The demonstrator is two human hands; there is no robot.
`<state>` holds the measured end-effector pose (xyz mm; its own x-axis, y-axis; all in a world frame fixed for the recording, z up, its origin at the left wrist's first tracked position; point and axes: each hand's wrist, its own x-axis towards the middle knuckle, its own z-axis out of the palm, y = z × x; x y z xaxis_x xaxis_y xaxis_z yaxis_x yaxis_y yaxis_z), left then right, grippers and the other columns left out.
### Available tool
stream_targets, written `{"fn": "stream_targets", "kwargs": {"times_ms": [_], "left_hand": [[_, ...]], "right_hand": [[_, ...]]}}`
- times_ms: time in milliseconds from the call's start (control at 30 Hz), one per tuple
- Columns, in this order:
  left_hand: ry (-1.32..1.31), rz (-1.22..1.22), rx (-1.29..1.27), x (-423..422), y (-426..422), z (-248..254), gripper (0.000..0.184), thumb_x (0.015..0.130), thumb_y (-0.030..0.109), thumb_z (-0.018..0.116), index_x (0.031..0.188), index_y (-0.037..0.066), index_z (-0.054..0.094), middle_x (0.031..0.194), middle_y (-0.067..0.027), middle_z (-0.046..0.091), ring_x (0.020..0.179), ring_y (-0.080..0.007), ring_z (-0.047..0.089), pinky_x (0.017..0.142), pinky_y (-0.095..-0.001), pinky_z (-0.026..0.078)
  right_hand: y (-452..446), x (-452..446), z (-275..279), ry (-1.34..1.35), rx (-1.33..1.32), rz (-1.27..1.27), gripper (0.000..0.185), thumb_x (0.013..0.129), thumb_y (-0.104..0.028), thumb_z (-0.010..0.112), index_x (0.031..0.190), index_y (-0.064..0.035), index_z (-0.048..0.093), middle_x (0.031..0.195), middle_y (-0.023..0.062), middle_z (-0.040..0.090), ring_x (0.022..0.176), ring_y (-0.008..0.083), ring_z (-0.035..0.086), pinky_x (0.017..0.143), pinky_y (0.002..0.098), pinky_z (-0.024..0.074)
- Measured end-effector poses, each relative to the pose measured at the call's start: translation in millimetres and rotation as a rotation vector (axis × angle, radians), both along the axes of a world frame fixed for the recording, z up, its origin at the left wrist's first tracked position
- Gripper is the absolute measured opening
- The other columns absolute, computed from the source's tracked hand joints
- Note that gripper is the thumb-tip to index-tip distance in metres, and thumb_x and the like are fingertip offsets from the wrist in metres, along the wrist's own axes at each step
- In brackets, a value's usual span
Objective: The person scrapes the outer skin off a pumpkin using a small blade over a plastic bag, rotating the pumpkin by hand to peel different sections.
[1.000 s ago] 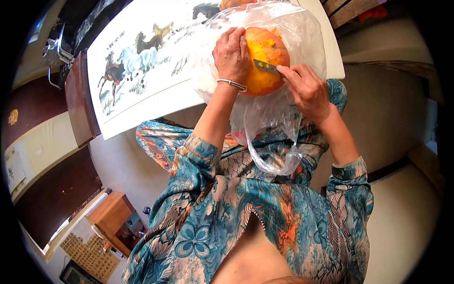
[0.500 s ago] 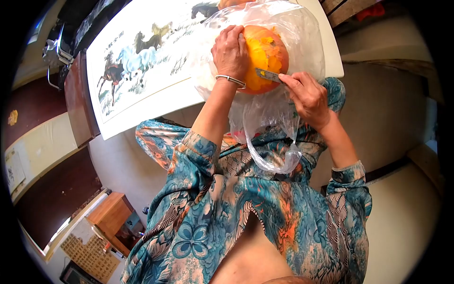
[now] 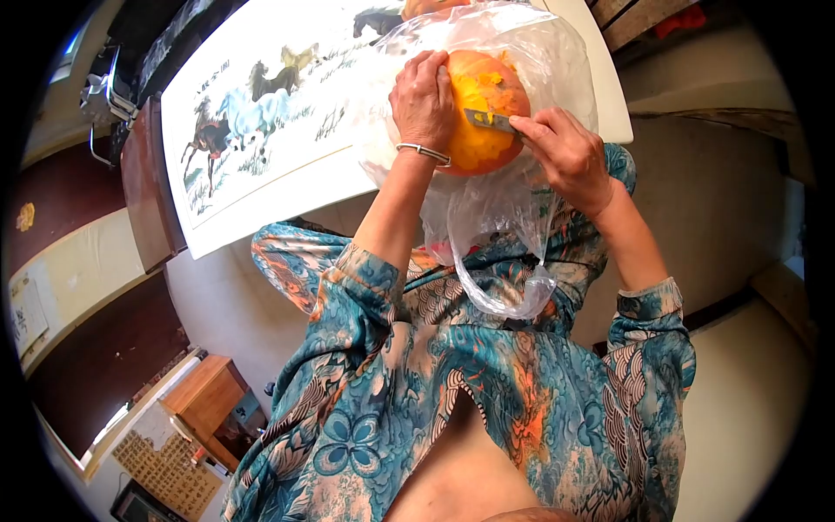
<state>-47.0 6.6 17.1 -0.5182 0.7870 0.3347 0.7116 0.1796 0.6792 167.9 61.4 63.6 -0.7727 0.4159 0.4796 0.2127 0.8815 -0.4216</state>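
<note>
An orange pumpkin (image 3: 477,150) lies on a clear plastic bag (image 3: 561,65) at the table's near right corner. Much of its skin is scraped off, so bright yellow-orange flesh shows. My left hand (image 3: 424,100) grips the pumpkin's left side, with the fingers pointing away from me. In my right hand (image 3: 567,157) is a small knife (image 3: 487,120). Its flat blade lies across the peeled top, with bits of orange on it. The handle is hidden in my fingers.
The white table (image 3: 209,241) carries a picture of horses (image 3: 261,104). Another orange piece (image 3: 433,7) lies at its far edge. The bag's handles (image 3: 513,304) hang over my lap. A wooden cabinet (image 3: 204,393) stands lower left.
The knife and my right hand have moved slightly up and left over the pumpkin. The blade now lies more level. My left hand has stayed nearly in place.
</note>
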Motion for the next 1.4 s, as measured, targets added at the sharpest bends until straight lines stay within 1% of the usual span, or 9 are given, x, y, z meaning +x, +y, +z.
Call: {"fn": "stream_targets", "kwargs": {"times_ms": [200,567,667,867,967,1200,1300,1400], "left_hand": [[-0.003,0.012,-0.004,1.6,-0.1,0.8,0.024,0.094,0.019,0.051,0.111,0.010,0.066,0.119,-0.0096,0.063,0.112,-0.0304,0.056,0.097,-0.0421,0.040],[-0.008,0.011,0.005,2.4,0.1,2.2,0.024,0.094,0.018,0.051,0.111,0.010,0.066,0.118,-0.0103,0.063,0.112,-0.0305,0.057,0.097,-0.0420,0.040],[0.085,0.006,-0.018,1.1,-0.1,2.7,0.027,0.097,0.018,0.047,0.112,0.007,0.066,0.118,-0.0111,0.063,0.109,-0.0302,0.060,0.093,-0.0386,0.048],[0.097,0.002,-0.009,1.4,-0.5,0.9,0.027,0.097,0.018,0.047,0.114,0.007,0.065,0.119,-0.0112,0.063,0.109,-0.0301,0.059,0.093,-0.0387,0.047],[0.007,0.010,0.013,3.0,0.7,0.7,0.024,0.095,0.018,0.051,0.111,0.009,0.066,0.118,-0.0098,0.063,0.112,-0.0304,0.057,0.097,-0.0418,0.040],[0.014,0.019,-0.001,4.9,1.9,0.4,0.023,0.094,0.019,0.052,0.110,0.010,0.066,0.118,-0.0093,0.063,0.112,-0.0292,0.057,0.097,-0.0421,0.040],[0.010,0.021,0.005,5.8,1.1,0.9,0.023,0.094,0.018,0.052,0.110,0.010,0.066,0.118,-0.0089,0.063,0.112,-0.0289,0.057,0.097,-0.0419,0.040],[0.005,0.024,0.017,5.4,2.5,-0.7,0.022,0.094,0.018,0.052,0.109,0.011,0.066,0.118,-0.0085,0.063,0.112,-0.0287,0.057,0.097,-0.0418,0.040]], "right_hand": [[-15.2,12.8,-4.8,-0.023,-0.085,0.013,0.042,0.072,0.004,0.064,0.113,-0.0082,0.066,0.084,0.0069,0.059,0.076,0.0250,0.062,0.063,0.0347,0.0536],[-11.0,5.6,0.1,-0.051,-0.016,0.001,0.043,0.071,0.003,0.063,0.112,-0.0080,0.065,0.085,0.0074,0.058,0.078,0.0257,0.061,0.064,0.0347,0.0530],[-8.2,0.8,2.4,-0.063,0.011,-0.014,0.042,0.072,0.003,0.062,0.112,-0.0082,0.065,0.085,0.0075,0.058,0.078,0.0260,0.062,0.064,0.0351,0.0530],[-3.0,2.9,1.8,-0.067,0.017,0.025,0.041,0.073,0.003,0.062,0.112,-0.0077,0.065,0.084,0.0079,0.058,0.078,0.0262,0.062,0.063,0.0354,0.0533],[-4.2,7.5,0.8,-0.085,-0.006,0.037,0.040,0.074,0.003,0.062,0.112,-0.0073,0.065,0.084,0.0084,0.059,0.078,0.0264,0.062,0.064,0.0355,0.0534],[-2.9,2.7,2.9,-0.077,0.014,0.012,0.039,0.075,0.003,0.061,0.113,-0.0075,0.064,0.085,0.0092,0.059,0.079,0.0271,0.063,0.062,0.0355,0.0538],[1.5,-7.1,7.8,-0.098,0.024,-0.018,0.040,0.075,0.003,0.061,0.113,-0.0081,0.065,0.085,0.0088,0.059,0.079,0.0268,0.063,0.062,0.0355,0.0538],[3.8,-8.0,6.1,-0.078,0.033,0.004,0.039,0.076,0.002,0.061,0.113,-0.0087,0.065,0.085,0.0084,0.059,0.079,0.0269,0.063,0.064,0.0358,0.0535]]}}
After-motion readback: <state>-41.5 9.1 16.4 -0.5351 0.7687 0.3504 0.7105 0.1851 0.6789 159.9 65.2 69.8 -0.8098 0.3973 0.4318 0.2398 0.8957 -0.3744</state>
